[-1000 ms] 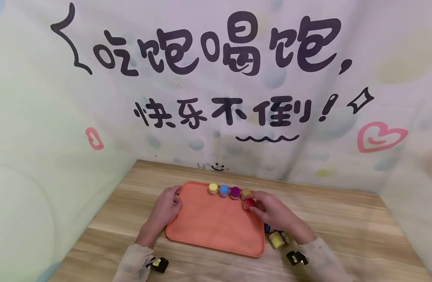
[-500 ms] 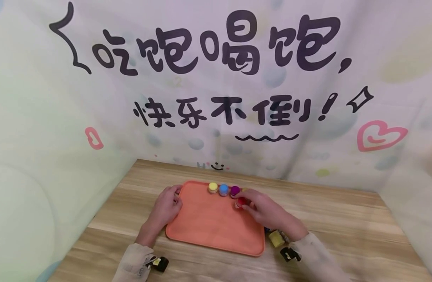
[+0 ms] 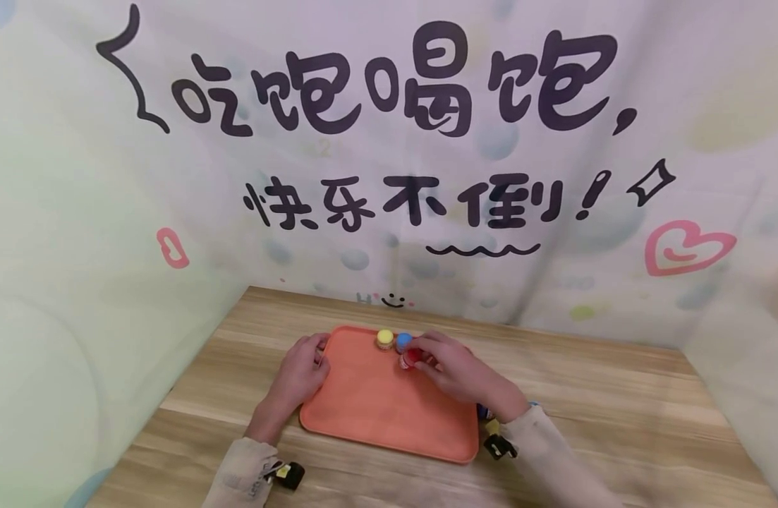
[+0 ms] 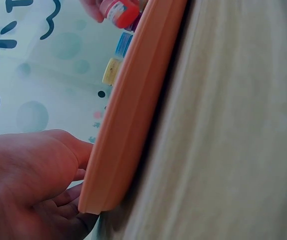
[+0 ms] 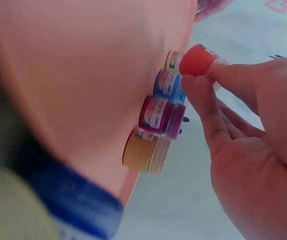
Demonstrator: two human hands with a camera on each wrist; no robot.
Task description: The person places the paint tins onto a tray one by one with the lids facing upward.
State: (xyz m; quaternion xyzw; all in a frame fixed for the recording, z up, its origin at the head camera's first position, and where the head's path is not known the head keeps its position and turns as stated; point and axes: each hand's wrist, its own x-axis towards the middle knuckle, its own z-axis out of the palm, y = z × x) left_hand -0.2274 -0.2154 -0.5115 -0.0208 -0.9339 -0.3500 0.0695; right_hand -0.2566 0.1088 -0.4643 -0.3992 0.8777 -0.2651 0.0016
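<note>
Right hand pinches the red jar over the tray

From here I have the right arm extended from the near right, forearm slanting across the right edge of the orange tray (image 3: 382, 413). My right hand (image 3: 458, 370) is closed to a pinch, thumb and fingertips on the red jar (image 3: 410, 360), its other fingers bent behind. That jar tilts above the tray's far part, just on the near side of the blue jar (image 3: 404, 341). Left of that stands the yellow jar (image 3: 385, 339); to the right, my right wrist view shows the purple jar (image 5: 161, 117), then the tan jar (image 5: 143, 152). My left hand (image 3: 298, 375) grips the tray's left edge, fingers curled at the rim, its forearm angling up from the near left over the table (image 3: 204, 374).
</note>
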